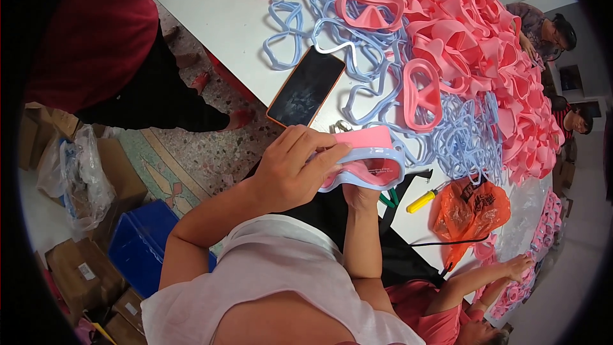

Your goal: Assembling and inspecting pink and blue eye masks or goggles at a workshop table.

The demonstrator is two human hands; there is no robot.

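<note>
A swim mask (371, 152) with a pink skirt and a light-blue frame is held up just off the table's near edge. The fingers and thumb of my left hand (295, 167) are closed on its left end. My right hand (361, 197) grips it from below; most of those fingers are hidden behind the mask. Just beyond it lies a dark-screened phone (306, 86) in an orange case. Small metal pieces (341, 126) sit between phone and mask. To the right are green-handled scissors (389, 199), partly covered, and a yellow-handled tool (421, 202).
Pink mask skirts (472, 45) are heaped at the far right, beside loose light-blue frames (461, 137). An orange plastic bag (471, 212) lies nearer. A co-worker's hand (518, 267) works at lower right. Someone in red (96, 38) stands left, above a blue bin (137, 243) and cartons (83, 271).
</note>
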